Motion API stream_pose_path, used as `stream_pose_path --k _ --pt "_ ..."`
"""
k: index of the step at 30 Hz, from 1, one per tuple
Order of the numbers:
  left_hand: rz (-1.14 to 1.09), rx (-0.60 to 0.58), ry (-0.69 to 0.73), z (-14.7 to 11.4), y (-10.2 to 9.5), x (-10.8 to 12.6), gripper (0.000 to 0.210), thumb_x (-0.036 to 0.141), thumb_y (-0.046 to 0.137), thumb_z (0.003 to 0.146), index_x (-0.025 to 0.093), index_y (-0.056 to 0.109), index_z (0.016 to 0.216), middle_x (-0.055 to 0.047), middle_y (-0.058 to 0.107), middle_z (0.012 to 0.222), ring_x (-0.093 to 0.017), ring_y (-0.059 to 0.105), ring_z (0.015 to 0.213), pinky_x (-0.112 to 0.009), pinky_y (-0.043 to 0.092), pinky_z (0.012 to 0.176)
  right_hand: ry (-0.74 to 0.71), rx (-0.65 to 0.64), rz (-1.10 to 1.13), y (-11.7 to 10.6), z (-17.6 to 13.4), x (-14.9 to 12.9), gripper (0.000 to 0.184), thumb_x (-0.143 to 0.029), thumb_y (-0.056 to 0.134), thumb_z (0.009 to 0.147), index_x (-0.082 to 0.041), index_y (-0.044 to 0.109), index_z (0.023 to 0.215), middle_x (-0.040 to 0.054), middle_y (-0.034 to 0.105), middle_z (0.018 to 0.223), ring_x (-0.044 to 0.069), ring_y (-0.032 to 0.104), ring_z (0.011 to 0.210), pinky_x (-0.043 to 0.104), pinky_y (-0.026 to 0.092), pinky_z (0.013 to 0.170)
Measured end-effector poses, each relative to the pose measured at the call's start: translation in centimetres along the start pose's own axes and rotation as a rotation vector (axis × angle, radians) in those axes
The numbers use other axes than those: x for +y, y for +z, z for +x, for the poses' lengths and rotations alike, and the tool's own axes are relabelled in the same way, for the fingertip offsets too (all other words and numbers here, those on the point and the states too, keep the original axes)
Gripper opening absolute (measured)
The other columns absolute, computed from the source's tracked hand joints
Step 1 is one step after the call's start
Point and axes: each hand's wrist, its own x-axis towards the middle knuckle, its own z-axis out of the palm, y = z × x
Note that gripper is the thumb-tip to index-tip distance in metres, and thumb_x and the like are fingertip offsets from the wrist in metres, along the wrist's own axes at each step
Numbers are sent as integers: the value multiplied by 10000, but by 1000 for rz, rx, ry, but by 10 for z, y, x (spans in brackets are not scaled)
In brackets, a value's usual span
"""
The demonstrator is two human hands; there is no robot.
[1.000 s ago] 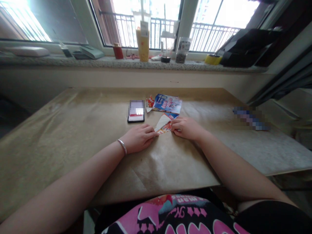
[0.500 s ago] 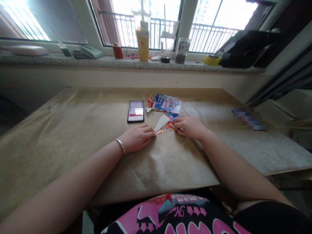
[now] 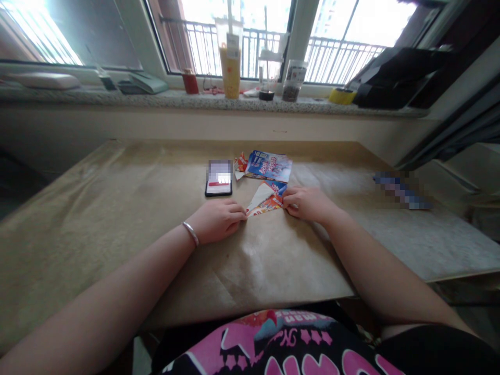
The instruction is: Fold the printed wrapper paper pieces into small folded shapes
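A folded sheet of printed paper [image 3: 269, 199], white, orange and blue, lies on the table between my hands. My left hand [image 3: 220, 219] has its fingers closed at the paper's left pointed corner. At the right end, my right hand [image 3: 308, 204] pinches the paper's edge between thumb and fingers. Just beyond the folded paper is a stack of blue printed leaflets [image 3: 269, 165]. Beside that stack sits a small red-and-white folded paper piece [image 3: 241, 165]. A phone [image 3: 219, 178] with a lit screen lies past my left hand.
The table [image 3: 156, 182] has a tan cover. A blurred blue item [image 3: 402, 191] lies at its right. Along the windowsill [image 3: 172, 100] stand a tall cup of yellow drink [image 3: 231, 70], other containers, yellow tape [image 3: 341, 96] and a black bag [image 3: 390, 78].
My left hand has shifted slightly left, baring a little more of the paper's left tip. My right hand has moved slightly right along the edge. The view has shifted a little.
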Motion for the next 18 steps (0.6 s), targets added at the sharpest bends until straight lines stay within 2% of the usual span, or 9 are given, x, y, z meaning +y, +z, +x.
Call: stream_pose_path --k 12,18 --pt "-17 1 20 -2 -1 -2 249 168 454 845 193 686 934 -39 694 1018 -164 631 892 -290 518 780 11 -14 -9 2 -2 2 164 -164 524 760 -220 677 754 16 681 959 146 597 784 248 331 609" --pt "-18 0 21 -2 -2 -1 251 151 467 821 189 686 939 -46 693 1012 -162 630 890 -285 523 776 40 -26 -38 0 -4 4 246 -135 516 746 -260 704 846 8 688 971 149 597 777 248 334 607"
